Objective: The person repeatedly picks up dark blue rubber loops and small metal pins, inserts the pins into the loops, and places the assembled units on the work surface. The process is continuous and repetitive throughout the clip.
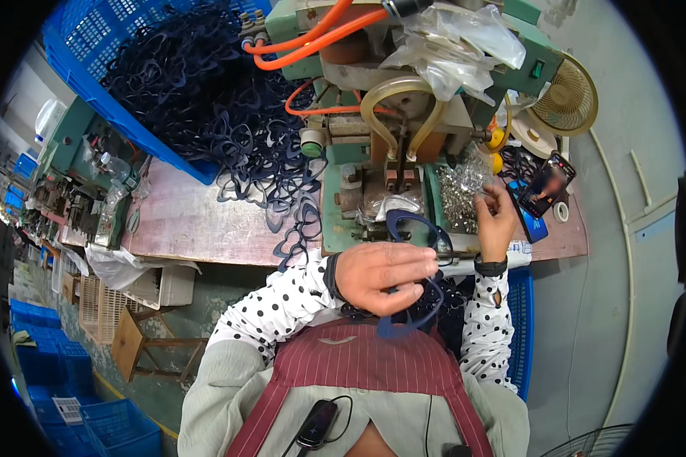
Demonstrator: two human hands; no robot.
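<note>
My left hand [381, 278] is closed around a dark blue eyeglass frame [395, 330], held in front of my apron. One rim sticks out above the fingers and the other below. My right hand [497, 222] is at the edge of a tray of small shiny metal parts [456, 192]. Its thumb and fingers curl together at the tips; anything between them is too small to make out. Between and beyond the hands stands a green bench machine [334, 199], with two copper-coloured jaws [400, 177] at its middle.
A big blue crate [171, 156] at the far left spills dark blue frames [263, 171] onto the table [183, 228]. A phone [547, 186] leans on a blue box right of my right hand. Orange hoses [312, 47] cross the machine's top. A small fan [568, 95] stands far right.
</note>
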